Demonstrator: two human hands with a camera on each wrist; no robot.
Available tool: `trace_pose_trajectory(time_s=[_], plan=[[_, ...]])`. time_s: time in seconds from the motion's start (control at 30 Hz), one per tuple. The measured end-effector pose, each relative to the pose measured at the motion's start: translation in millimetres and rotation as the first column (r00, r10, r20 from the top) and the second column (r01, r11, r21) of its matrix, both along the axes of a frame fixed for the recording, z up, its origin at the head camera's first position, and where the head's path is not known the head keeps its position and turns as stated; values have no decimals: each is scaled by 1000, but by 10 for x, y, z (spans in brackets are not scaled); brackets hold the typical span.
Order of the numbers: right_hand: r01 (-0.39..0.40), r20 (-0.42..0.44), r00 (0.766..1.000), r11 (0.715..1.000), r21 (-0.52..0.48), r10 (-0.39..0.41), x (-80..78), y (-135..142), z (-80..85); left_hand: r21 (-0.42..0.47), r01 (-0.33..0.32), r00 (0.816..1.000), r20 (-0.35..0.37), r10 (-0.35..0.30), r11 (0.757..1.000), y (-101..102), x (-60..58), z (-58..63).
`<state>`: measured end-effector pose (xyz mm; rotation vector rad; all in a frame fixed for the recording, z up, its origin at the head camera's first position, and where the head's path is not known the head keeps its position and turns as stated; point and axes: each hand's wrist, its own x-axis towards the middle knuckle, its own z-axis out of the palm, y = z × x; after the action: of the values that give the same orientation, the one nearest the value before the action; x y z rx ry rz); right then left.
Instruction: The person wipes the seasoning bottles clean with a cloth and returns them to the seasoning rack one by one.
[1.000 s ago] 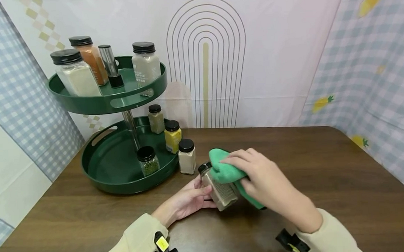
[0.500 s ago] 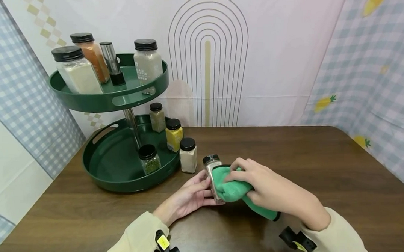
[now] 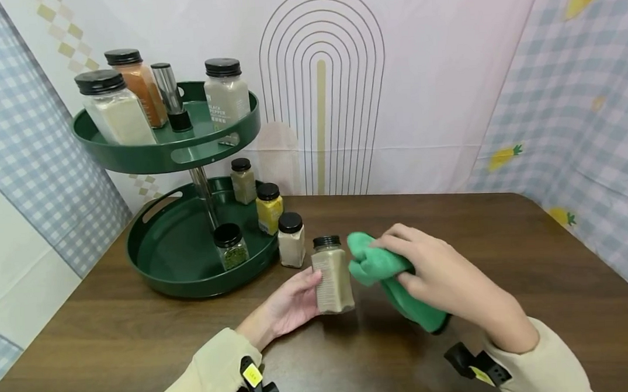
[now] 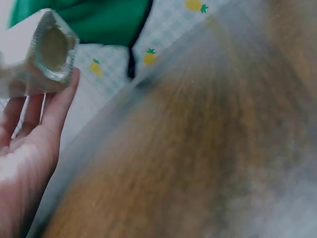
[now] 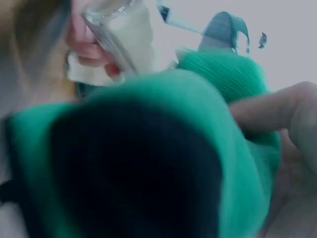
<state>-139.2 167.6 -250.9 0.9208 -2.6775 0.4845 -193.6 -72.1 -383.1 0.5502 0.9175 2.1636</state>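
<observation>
In the head view my left hand point(image 3: 292, 305) holds a clear spice jar point(image 3: 332, 277) with a black lid and pale powder inside, nearly upright above the table. The left wrist view shows the jar's glass base point(image 4: 54, 49) and the fingers around its far side. My right hand point(image 3: 443, 272) grips a bunched green cloth point(image 3: 380, 263) just right of the jar, with a small gap between cloth and glass. Part of the cloth hangs below that hand. Green fabric point(image 5: 223, 74) fills much of the right wrist view and hides part of the fingers.
A two-tier green rack point(image 3: 192, 289) stands at the left, with several jars on both tiers. A white-powder jar point(image 3: 292, 244) stands on the brown table point(image 3: 479, 241) beside its lower tray, close to the held jar. Behind hangs a printed curtain point(image 3: 425, 97).
The cloth was against the jar and has drawn away to the right with my right hand. The jar has turned from tilted to nearly upright, its printed side now showing.
</observation>
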Motion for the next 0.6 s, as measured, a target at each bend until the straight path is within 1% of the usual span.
trace_pose_trajectory(time_s=[0.03,0.1,0.17,0.23,0.33,0.43,0.5,0.53,0.6], plan=[[6,-27,1000,999,-37,-7,-12,-39,-31,-7,14,1000,-21,-14,1000,-5,7,-10],[-17,-57,998,996,-91,12,-34,-114,-98,-19,55,997,-57,-56,998,-11,14,-33],[-48,-77,996,994,-103,40,-47,-169,-152,-37,70,993,-98,-73,997,-7,15,-43],[-89,-81,993,992,-88,82,-48,-195,-190,-48,60,990,-123,-65,997,1,11,-48],[-127,-18,992,990,-57,126,-34,-192,-202,-45,-6,992,-126,1,999,9,6,-43],[-168,85,982,985,-37,171,-22,-159,-174,-45,-65,994,-94,60,997,7,2,-32],[-196,135,971,980,-21,197,-18,-129,-142,-49,-88,994,-65,85,995,5,-2,-25],[-204,148,968,979,-8,203,-16,-109,-123,-55,-97,994,-56,94,994,6,-3,-22],[-181,169,970,983,22,175,-6,-64,-77,-73,-102,994,-39,99,992,6,-5,-18]])
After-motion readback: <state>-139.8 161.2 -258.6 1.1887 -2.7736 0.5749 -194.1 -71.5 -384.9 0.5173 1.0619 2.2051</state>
